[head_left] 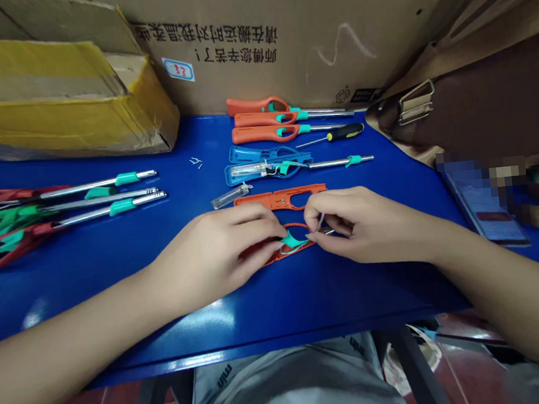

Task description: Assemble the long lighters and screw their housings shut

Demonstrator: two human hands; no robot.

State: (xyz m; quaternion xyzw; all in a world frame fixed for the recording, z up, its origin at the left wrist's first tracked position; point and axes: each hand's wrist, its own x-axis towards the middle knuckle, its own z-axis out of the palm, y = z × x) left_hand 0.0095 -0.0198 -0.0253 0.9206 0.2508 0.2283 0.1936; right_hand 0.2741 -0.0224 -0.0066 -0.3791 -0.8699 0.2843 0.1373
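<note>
My left hand [236,246] pinches a teal lighter trigger [293,240] that sits in an open orange lighter shell half [277,257] on the table. On the other side, my right hand [362,225] is closed, thumb and forefinger pinching a thin pale wire [321,221] beside the metal end of that lighter. Just behind the hands lies a second orange shell half [269,199], with a clear fuel tank [231,196] at its left. Beyond them is an opened blue lighter [247,171] with its tank, trigger and metal tube exposed.
Assembled orange lighters [263,133] lie in a row at the back, with a yellow-black screwdriver [346,132] near them. Small screws [196,162] are scattered left of centre. Red and green lighters [9,221] lie at left. Cardboard boxes [305,33] wall the table's back.
</note>
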